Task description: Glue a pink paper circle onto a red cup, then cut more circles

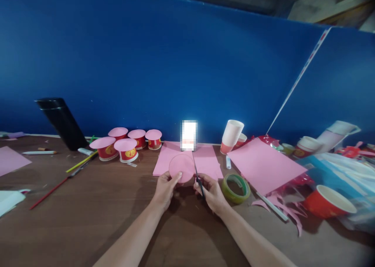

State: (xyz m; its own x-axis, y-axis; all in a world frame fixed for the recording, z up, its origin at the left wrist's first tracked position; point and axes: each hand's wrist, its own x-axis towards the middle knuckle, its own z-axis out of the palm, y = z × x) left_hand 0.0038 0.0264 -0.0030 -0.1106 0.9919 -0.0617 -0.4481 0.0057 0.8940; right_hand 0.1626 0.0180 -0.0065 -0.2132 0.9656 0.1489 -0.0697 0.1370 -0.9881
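Note:
My left hand [167, 188] grips a round pink paper disc [181, 166], thumb on its near face. A thin outline runs along the disc's edge. In my right hand [210, 191] is a pair of scissors [199, 181], blades pointing away from me along the disc's right side; I cannot tell whether they touch the paper. Pink paper sheets [208, 163] lie flat behind both hands. A blurred bright white rectangle [189, 133] stands upright behind them against the blue panel. Right of my right hand lies a roll of green tape [227, 189].
Several red paper cups [129, 155] topped with pink discs stand back left, near a black flask [61, 120]. To the right are stacked white cups [233, 132], a pink sheet [265, 165], paper scraps [283, 204] and a tipped red cup [319, 206]. A blue panel [175, 64] walls off the back.

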